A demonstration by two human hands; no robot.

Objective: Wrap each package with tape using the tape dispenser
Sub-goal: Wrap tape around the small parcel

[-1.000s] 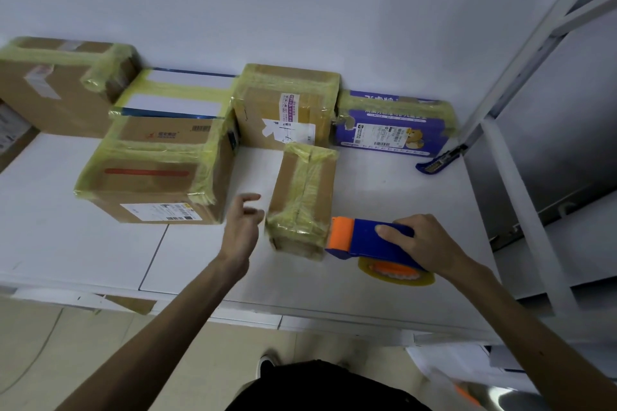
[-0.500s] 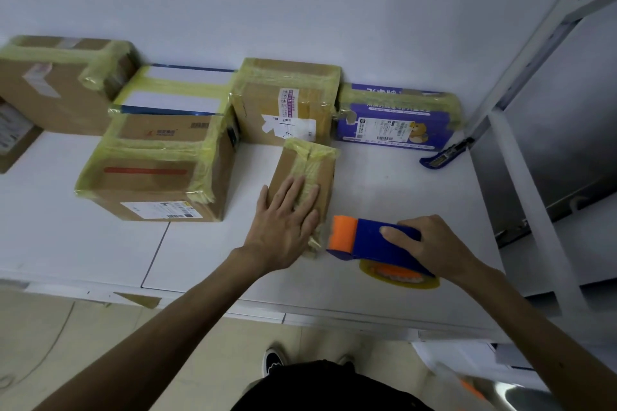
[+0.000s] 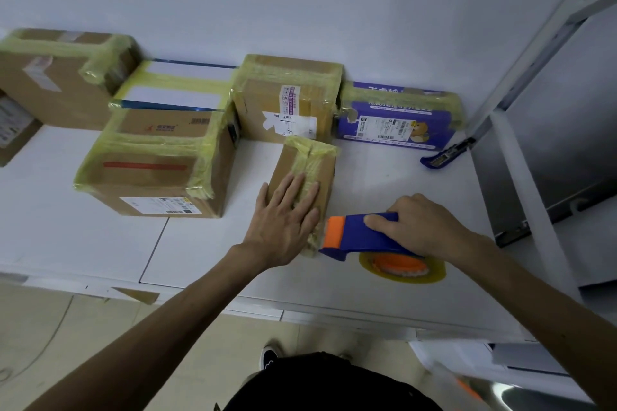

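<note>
left grip (image 3: pixel 283 220) moved onto package (image 3: pixel 317 157) | dispenser (image 3: pixel 354 234) in right grip (image 3: pixel 424 227) alongside

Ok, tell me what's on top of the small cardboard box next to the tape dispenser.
The left hand lies flat on the small cardboard box, fingers straight, over a strip of yellowish tape along its top. The tape beneath the hand is hidden.

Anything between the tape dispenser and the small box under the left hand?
Nothing visible. The tape dispenser, held by the right hand, has its orange nose right at the near right corner of the small box. The left hand presses flat on the box top, left of the nose, not in the gap.
</note>
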